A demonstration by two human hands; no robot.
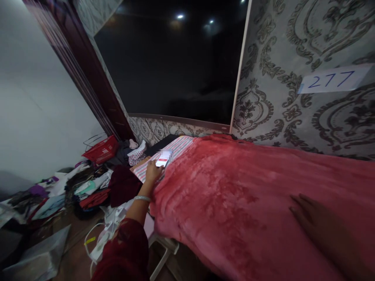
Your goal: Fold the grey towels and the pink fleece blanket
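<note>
At the far left end of the table, my left hand [153,171] grips the near end of a phone [162,160], thumb on one side and fingers on the other. The phone's screen is lit, with a red bar on white and its upper part blurred out. Beneath it lies a striped pink, white and blue cloth [180,145]. A red plush blanket [216,187] covers most of the table. On its right part my right hand [312,216] lies with fingers stretched out, holding nothing.
Behind the table a large dark television [181,62] hangs on a patterned wall, beside a paper sign [334,80] reading 277. A red shopping basket [102,150] stands among piles of clothes [90,187] on the floor at left. A white cable [88,238] and a clear plastic tray [41,253] lie nearer.
</note>
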